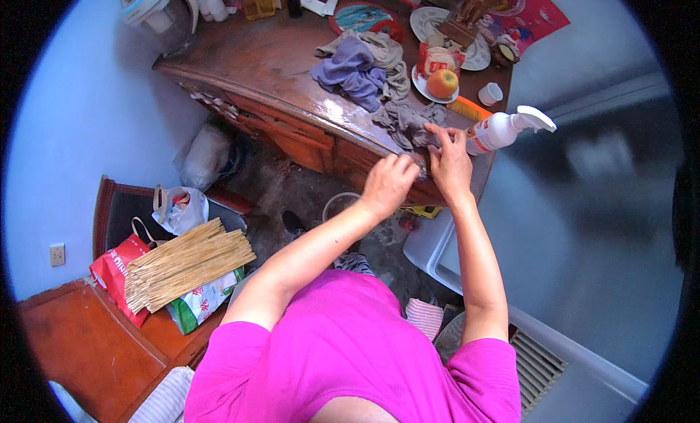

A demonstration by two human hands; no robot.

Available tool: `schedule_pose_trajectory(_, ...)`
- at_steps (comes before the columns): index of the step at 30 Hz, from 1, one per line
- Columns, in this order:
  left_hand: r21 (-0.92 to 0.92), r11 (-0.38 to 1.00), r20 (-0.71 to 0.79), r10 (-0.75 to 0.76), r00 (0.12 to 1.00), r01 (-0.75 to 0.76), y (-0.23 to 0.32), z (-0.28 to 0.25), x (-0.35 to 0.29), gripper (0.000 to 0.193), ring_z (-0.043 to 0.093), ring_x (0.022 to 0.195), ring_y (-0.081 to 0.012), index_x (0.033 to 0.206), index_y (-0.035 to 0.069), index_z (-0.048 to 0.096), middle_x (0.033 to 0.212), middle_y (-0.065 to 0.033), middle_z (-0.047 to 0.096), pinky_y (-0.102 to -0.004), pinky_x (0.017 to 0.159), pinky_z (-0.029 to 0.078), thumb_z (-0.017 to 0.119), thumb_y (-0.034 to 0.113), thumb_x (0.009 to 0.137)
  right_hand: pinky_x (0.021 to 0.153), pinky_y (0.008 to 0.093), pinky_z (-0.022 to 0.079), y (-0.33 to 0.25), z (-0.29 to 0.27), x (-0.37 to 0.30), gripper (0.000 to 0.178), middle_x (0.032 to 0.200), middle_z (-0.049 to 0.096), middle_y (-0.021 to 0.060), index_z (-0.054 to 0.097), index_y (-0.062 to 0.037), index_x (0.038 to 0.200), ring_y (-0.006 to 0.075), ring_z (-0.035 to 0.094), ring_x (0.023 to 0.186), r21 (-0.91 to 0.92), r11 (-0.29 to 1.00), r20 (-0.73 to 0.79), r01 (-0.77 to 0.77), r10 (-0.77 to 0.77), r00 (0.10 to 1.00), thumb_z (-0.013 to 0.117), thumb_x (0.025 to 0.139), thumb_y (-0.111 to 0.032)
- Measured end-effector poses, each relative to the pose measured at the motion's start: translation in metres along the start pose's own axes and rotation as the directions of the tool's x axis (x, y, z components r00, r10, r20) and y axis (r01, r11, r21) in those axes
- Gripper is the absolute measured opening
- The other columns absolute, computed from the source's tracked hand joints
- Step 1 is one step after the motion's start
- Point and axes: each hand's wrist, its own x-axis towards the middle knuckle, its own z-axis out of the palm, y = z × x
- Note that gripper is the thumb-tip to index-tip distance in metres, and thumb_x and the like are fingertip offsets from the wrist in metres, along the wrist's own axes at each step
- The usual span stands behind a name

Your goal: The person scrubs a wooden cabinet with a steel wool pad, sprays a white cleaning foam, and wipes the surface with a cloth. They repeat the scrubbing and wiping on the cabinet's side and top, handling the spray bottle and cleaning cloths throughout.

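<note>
Both my hands are at the front edge of a dark wooden cabinet (277,80). My left hand (391,184) is closed, its fingers curled at the edge; whatever is in them is hidden. Just right of it, my right hand (450,160) has its thumb and forefinger bent around the edge of a crumpled dark grey rag (410,122). Behind the rag lie a purple-blue cloth (352,69) and a beige-grey cloth (391,56). A white spray bottle (498,133) is close beside my right hand, with an orange strip-like object (469,107) behind it.
On the cabinet are a plate with an apple (442,84), a small white cup (490,94), a figurine (474,18) and a clear jug (160,11). A large pale appliance (576,204) stands at right. Bundled thin sticks (189,266) lie over bags at left.
</note>
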Motion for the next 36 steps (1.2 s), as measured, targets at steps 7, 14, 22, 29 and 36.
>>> schedule_pose_trajectory(7,0.142,0.96,-0.086,-0.229,0.97,0.24,-0.111,-0.087,0.005,0.03,0.065,0.103,-0.0364,0.106,0.008,0.071,0.106,-0.0136,0.065,-0.0467,0.089,0.054,0.072,-0.003,0.078,0.085,0.0452,0.058,0.042,-0.049,-0.089,0.042,0.123,0.064,0.0131,0.067,-0.0204,0.132,0.0367,0.067,0.107,0.071,0.997,-0.179,-0.036,0.048,0.983,0.065,0.095,-0.002)
schedule_pose_trajectory(14,0.193,0.981,-0.009,-0.007,1.0,0.008,-0.055,-0.042,0.013,0.023,0.064,0.099,-0.0343,0.103,0.007,0.069,0.099,-0.0127,0.064,-0.0467,0.084,0.054,0.068,0.001,0.08,0.084,0.037,0.056,0.109,-0.085,-0.208,0.025,0.114,0.069,0.0135,0.072,-0.0067,0.121,0.0282,0.068,0.102,0.075,0.955,-0.389,-0.288,0.294,0.873,0.064,0.097,-0.001)
schedule_pose_trajectory(22,-0.026,0.92,0.123,0.391,0.912,-0.39,0.087,0.082,0.044,0.011,0.061,0.093,-0.028,0.09,0.009,0.063,0.099,-0.0086,0.06,-0.0397,0.079,0.055,0.064,0.017,0.082,0.074,0.0301,0.054,0.095,-0.07,-0.191,0.023,0.112,0.067,0.0092,0.072,-0.0077,0.121,0.0201,0.068,0.093,0.128,0.954,-0.387,-0.27,0.299,0.872,0.064,0.099,-0.004)
schedule_pose_trajectory(29,-0.023,0.907,0.302,0.406,0.862,-0.42,0.0,0.004,0.055,0.025,0.061,0.094,-0.0317,0.102,0.007,0.068,0.1,-0.01,0.061,-0.0427,0.081,0.054,0.067,0.008,0.077,0.078,0.0344,0.058,0.112,-0.078,-0.239,0.025,0.114,0.067,0.0125,0.071,-0.0068,0.122,0.0235,0.069,0.093,0.146,0.916,-0.39,-0.374,0.401,0.829,0.064,0.098,-0.003)
schedule_pose_trajectory(36,-0.161,0.841,0.29,0.541,0.79,-0.516,0.085,0.079,0.056,0.024,0.061,0.098,-0.0306,0.105,0.007,0.067,0.106,-0.0111,0.062,-0.0418,0.082,0.056,0.064,0.013,0.082,0.079,0.0344,0.056,0.126,-0.073,-0.263,0.026,0.114,0.068,0.012,0.071,-0.0071,0.122,0.0243,0.068,0.096,0.185,0.858,-0.401,-0.479,0.511,0.76,0.064,0.098,-0.003)
